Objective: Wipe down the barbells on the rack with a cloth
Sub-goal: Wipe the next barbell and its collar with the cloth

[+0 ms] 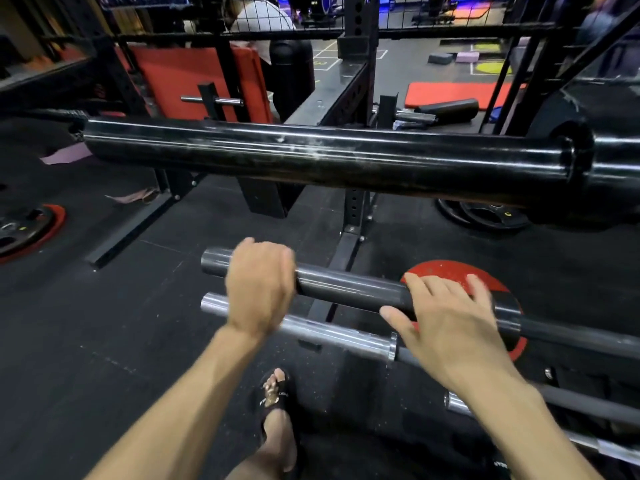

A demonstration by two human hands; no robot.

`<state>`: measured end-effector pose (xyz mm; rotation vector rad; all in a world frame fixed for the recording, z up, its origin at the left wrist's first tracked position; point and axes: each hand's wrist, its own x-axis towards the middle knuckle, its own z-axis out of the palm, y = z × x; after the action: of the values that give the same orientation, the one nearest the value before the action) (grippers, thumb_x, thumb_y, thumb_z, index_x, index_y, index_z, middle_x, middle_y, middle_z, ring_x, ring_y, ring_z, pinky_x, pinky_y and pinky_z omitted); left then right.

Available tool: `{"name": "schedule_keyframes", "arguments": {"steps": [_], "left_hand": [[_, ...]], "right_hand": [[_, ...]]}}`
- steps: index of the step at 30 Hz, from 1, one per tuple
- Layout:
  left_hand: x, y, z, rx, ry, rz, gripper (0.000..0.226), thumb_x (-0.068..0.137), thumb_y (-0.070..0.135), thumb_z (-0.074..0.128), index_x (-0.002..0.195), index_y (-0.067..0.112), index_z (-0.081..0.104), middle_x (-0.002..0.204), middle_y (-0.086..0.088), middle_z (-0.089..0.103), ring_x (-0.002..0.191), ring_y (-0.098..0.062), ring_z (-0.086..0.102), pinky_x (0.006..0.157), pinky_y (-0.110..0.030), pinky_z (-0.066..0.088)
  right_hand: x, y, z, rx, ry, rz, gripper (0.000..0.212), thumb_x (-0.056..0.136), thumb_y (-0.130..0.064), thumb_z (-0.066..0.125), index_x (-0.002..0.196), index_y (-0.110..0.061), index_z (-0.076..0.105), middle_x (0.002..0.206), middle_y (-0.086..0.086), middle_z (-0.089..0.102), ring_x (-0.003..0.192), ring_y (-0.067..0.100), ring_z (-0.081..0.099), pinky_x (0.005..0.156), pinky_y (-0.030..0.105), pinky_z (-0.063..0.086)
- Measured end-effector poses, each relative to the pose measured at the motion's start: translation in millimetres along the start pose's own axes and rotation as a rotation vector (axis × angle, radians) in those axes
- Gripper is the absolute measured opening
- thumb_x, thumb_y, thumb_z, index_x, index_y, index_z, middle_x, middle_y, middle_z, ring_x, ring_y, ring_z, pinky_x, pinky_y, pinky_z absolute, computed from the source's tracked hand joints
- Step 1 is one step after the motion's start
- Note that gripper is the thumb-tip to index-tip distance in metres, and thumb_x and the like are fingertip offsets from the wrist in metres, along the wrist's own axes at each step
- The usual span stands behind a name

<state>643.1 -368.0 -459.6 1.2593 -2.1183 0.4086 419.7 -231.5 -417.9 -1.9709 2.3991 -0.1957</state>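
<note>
Looking down from head height, a person's 2 bare forearms reach toward barbells lying level on a low rack. No cloth is visible anywhere, so wiping seems not to have begun, or is paused; every bar in sight appears left to do. The left hand [259, 289] has its grip clenched over the dark sleeve of the middle barbell [349, 287], fingers curled round the top near its open end. The right hand [446, 327] is released, fingers spread and straight; its motion blur hides whether it rests on the same sleeve or hovers just above it. That sleeve is a matte charcoal cylinder. Just below lies a chrome barbell [332, 336], bright and smooth, with a thin collar ring. More bar ends, 1 dark and 1 silvery, show lower right. Nearest the camera, crossing the whole view, is a thick glossy black barbell [311, 157], scuffed with pale chalky smears that look in need of cleaning. Black rubber flooring [104, 341] is speckled with dust. A red weight plate [446, 270] lies flat under the bars, and a sandalled foot [275, 398] stands below.
</note>
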Motion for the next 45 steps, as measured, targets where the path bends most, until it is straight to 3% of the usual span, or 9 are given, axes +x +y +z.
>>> {"name": "schedule_keyframes", "arguments": {"steps": [6, 13, 19, 23, 29, 34, 37, 42, 45], "left_hand": [[-9, 62, -7, -0.169, -0.207, 0.239, 0.040, 0.108, 0.023, 0.028, 0.106, 0.019, 0.068, 0.109, 0.005, 0.068, 0.103, -0.017, 0.060, 0.114, -0.038, 0.035], [11, -73, -26, -0.046, -0.120, 0.170, 0.038, 0.099, 0.015, 0.046, 0.067, 0.033, 0.057, 0.072, 0.010, 0.063, 0.074, -0.024, 0.064, 0.082, -0.046, 0.052], [4, -71, -10, 0.159, -0.050, 0.046, 0.030, 0.094, 0.003, 0.036, 0.074, 0.010, 0.057, 0.070, -0.009, 0.058, 0.065, -0.036, 0.054, 0.069, -0.047, 0.047], [0, -18, -2, 0.148, -0.037, 0.075, 0.024, 0.096, -0.004, 0.045, 0.080, 0.008, 0.059, 0.075, -0.010, 0.058, 0.069, -0.031, 0.050, 0.071, -0.049, 0.044], [-6, 111, 1, -0.105, -0.263, 0.108, 0.052, 0.109, 0.025, 0.011, 0.103, 0.017, 0.062, 0.097, 0.000, 0.062, 0.089, -0.025, 0.051, 0.101, -0.042, 0.038], [-5, 99, -10, -0.277, -0.322, 0.291, 0.037, 0.110, 0.027, 0.031, 0.120, 0.017, 0.065, 0.120, 0.001, 0.064, 0.114, -0.020, 0.057, 0.115, -0.041, 0.034], [-13, 51, -8, -0.162, -0.336, 0.150, 0.044, 0.112, 0.034, 0.027, 0.139, 0.016, 0.057, 0.140, -0.002, 0.059, 0.136, -0.022, 0.050, 0.124, -0.044, 0.027], [-28, 66, -7, -0.073, -0.259, -0.071, 0.056, 0.108, 0.033, 0.027, 0.150, 0.002, 0.044, 0.156, -0.014, 0.045, 0.151, -0.030, 0.031, 0.128, -0.049, 0.013], [-34, 131, -4, -0.129, -0.255, 0.049, 0.056, 0.104, 0.030, 0.033, 0.154, 0.004, 0.039, 0.160, -0.013, 0.039, 0.153, -0.030, 0.027, 0.127, -0.051, 0.016]], "right_hand": [[17, -16, -2, 0.176, -0.004, -0.060, 0.048, 0.099, -0.060, 0.053, 0.132, -0.026, 0.050, 0.122, -0.009, 0.057, 0.113, 0.017, 0.054, 0.098, 0.031, 0.039], [19, -16, 5, 0.139, 0.110, -0.063, 0.056, 0.075, -0.055, 0.084, 0.103, -0.029, 0.043, 0.097, -0.010, 0.043, 0.086, 0.015, 0.043, 0.076, 0.031, 0.036], [6, -12, -1, 0.219, 0.099, -0.080, 0.069, 0.089, -0.055, 0.070, 0.146, -0.034, 0.037, 0.122, -0.013, 0.040, 0.114, 0.012, 0.041, 0.101, 0.030, 0.039], [2, 11, 2, 0.122, 0.063, 0.002, 0.081, 0.083, -0.062, 0.072, 0.150, -0.025, 0.045, 0.130, -0.008, 0.052, 0.122, 0.020, 0.049, 0.114, 0.038, 0.035], [1, 26, -9, 0.018, -0.051, 0.014, 0.077, 0.086, -0.060, 0.070, 0.151, -0.034, 0.038, 0.139, -0.014, 0.050, 0.141, 0.013, 0.036, 0.127, 0.047, -0.012], [0, 47, -12, -0.004, 0.014, 0.097, 0.078, 0.072, -0.076, 0.066, 0.133, -0.028, 0.060, 0.117, -0.007, 0.061, 0.122, 0.025, 0.054, 0.125, 0.059, 0.012], [-5, 58, -4, 0.025, 0.119, 0.086, 0.080, 0.064, -0.080, 0.061, 0.119, -0.022, 0.069, 0.105, -0.002, 0.067, 0.110, 0.032, 0.061, 0.119, 0.064, 0.025], [-7, 62, -5, 0.064, 0.100, 0.066, 0.065, 0.071, -0.073, 0.065, 0.117, -0.027, 0.070, 0.106, -0.008, 0.067, 0.112, 0.025, 0.059, 0.121, 0.051, 0.027], [-4, 62, -8, 0.115, 0.103, 0.033, 0.057, 0.075, -0.063, 0.075, 0.117, -0.024, 0.073, 0.105, -0.006, 0.070, 0.108, 0.024, 0.060, 0.112, 0.038, 0.034]]}}
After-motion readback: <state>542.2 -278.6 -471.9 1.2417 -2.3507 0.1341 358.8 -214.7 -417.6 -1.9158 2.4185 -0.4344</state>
